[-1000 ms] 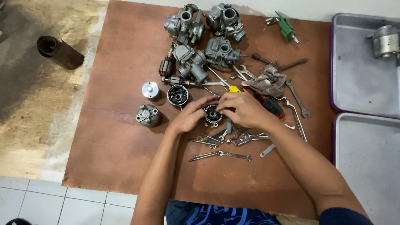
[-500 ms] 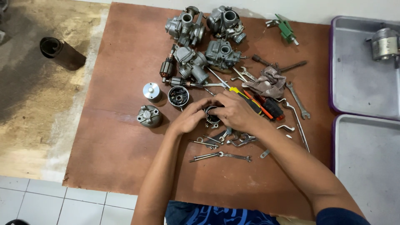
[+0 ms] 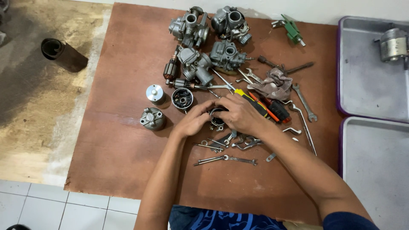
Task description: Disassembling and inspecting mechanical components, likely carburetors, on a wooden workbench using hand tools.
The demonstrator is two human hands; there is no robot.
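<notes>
Both my hands close around a small round metal motor housing (image 3: 217, 117) at the middle of a brown wooden board (image 3: 123, 140). My left hand (image 3: 194, 120) grips its left side with the fingers curled over the rim. My right hand (image 3: 239, 113) covers its right side and top. Most of the part is hidden by my fingers. Just left of my left hand stand a black round cup part (image 3: 182, 98), a silver cylinder (image 3: 155, 93) and a grey round cover (image 3: 152, 118).
Several carburetors (image 3: 196, 64) lie at the board's far side, with an armature (image 3: 172, 68). Wrenches (image 3: 226, 160) and small tools lie near my wrists; screwdrivers (image 3: 272, 108), a rag (image 3: 272, 84) and a green tool (image 3: 292, 29) sit right. Two metal trays (image 3: 362, 85) border the right edge; a dark cylinder (image 3: 63, 54) lies left.
My hands have stayed on the round part, with the right hand shifting slightly over it. The view has barely moved.
</notes>
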